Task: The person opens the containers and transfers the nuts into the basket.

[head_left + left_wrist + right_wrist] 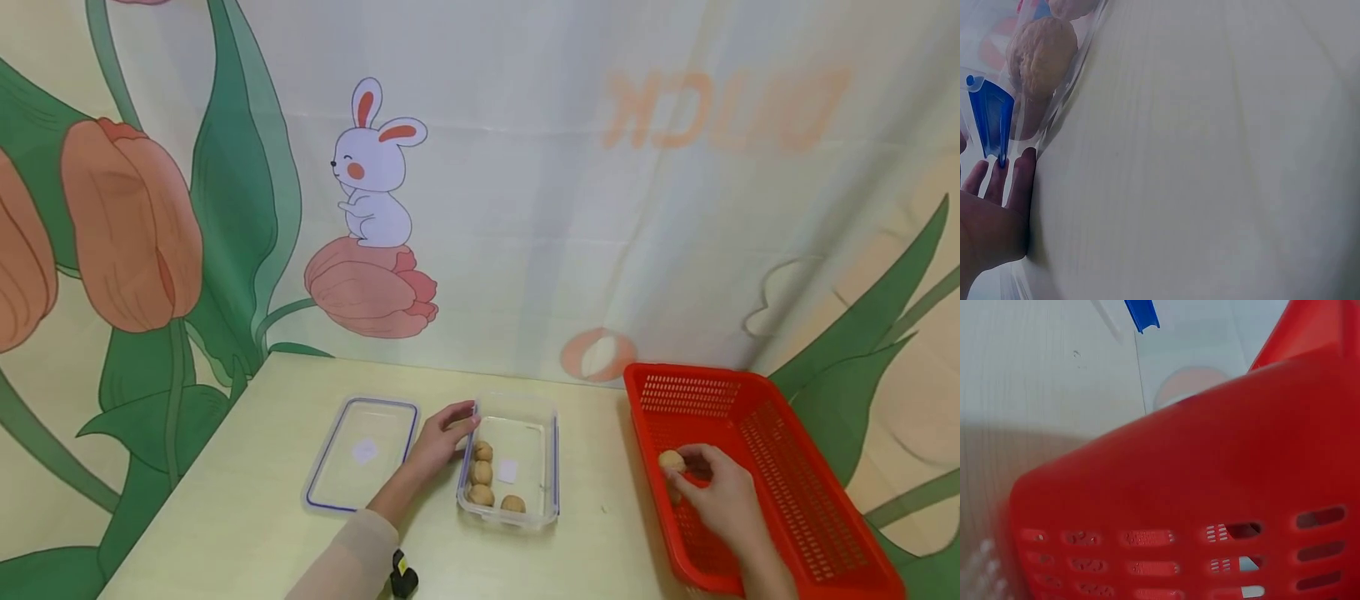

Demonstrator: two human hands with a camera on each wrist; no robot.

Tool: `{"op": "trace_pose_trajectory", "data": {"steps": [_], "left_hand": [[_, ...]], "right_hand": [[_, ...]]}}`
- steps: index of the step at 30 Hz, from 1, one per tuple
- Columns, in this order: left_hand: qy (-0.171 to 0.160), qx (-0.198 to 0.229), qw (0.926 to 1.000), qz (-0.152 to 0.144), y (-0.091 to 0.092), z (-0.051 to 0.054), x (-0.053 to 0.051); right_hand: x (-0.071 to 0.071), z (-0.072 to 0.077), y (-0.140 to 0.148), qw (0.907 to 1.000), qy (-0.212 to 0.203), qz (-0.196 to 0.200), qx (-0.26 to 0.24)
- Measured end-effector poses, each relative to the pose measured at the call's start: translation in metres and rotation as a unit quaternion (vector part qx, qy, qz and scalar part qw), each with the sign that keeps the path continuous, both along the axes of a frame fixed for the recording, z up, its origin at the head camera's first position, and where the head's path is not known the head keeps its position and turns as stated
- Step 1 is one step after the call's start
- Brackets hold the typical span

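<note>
In the head view a clear plastic food box point(517, 521) with blue-edged sides stands on the table. Three walnuts point(482, 472) line its left wall, and a single walnut point(513, 504) lies beside them at the near end. My left hand point(442, 437) touches the box's left side; the left wrist view shows its extended fingers point(1020, 181) against the wall by a blue clip point(992, 119). Over the left part of a red plastic basket point(652, 500), my right hand point(720, 492) pinches a walnut point(671, 461) between thumb and fingers. The right wrist view shows the basket wall, not the hand.
A clear lid point(363, 454) with a blue seal lies flat left of the box. A small black object point(403, 575) is near the left forearm. A printed curtain point(510, 208) hangs behind the table point(225, 517).
</note>
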State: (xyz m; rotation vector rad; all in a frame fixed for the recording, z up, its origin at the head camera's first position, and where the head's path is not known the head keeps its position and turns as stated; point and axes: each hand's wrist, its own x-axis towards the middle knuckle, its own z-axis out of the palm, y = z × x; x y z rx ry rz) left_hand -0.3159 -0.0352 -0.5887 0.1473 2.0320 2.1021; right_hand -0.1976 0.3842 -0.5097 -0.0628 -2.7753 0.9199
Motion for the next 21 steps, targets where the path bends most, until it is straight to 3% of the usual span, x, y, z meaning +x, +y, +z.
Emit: {"op": "trace_pose_trajectory", "data": {"steps": [16,21], "left_hand": [[0.010,-0.014,0.9999,-0.002,-0.0003,0.0000,-0.0042],[0.007,-0.019,0.9998,-0.001,-0.0011,0.0031,-0.0012]], "right_hand": [[-0.0005,0.0009,0.0010,0.9999,-0.016,-0.006,0.001],[-0.0025,-0.0010,0.0012,0.9996,-0.025,-0.002,0.017]]}}
